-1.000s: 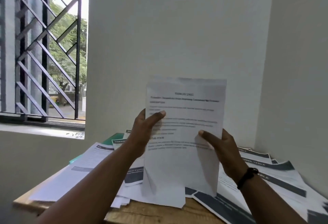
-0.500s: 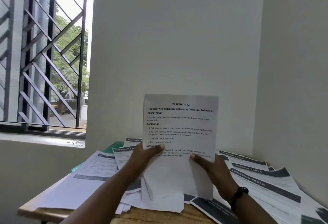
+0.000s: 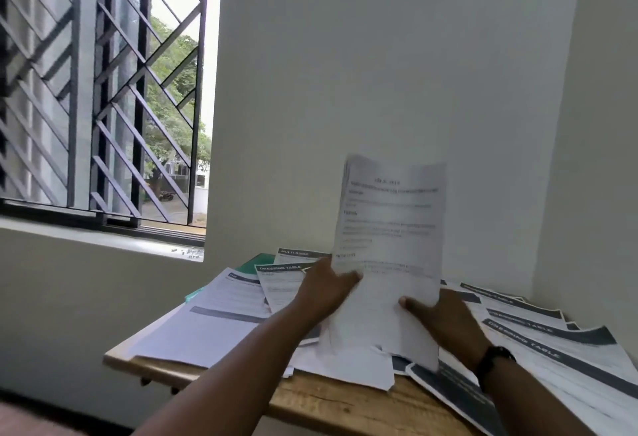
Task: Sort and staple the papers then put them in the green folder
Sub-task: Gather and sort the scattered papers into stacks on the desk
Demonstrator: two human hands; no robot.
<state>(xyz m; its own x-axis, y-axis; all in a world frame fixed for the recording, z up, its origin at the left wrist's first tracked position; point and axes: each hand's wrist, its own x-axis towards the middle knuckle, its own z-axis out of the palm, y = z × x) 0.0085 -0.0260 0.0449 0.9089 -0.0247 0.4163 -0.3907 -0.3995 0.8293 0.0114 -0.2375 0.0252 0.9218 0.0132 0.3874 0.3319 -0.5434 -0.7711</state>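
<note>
I hold a small stack of printed white sheets (image 3: pixel 390 228) upright over the wooden table (image 3: pixel 331 401), its lower edge down among the loose papers. My left hand (image 3: pixel 324 289) grips the stack's left edge with the thumb across the front. My right hand (image 3: pixel 445 315) grips the lower right side, a black band on its wrist. Only a corner of the green folder (image 3: pixel 257 265) shows at the far left, under the papers. Loose sheets with dark headers (image 3: pixel 538 339) cover most of the tabletop. No stapler is in sight.
The table stands in a corner, with white walls behind and to the right. A barred window (image 3: pixel 103 107) with a sill is at the left. The table's front edge runs below my forearms, and some papers overhang it at the right.
The stack in both hands has dropped from chest height toward the table and shifted right. My view has turned left, showing more of the window.
</note>
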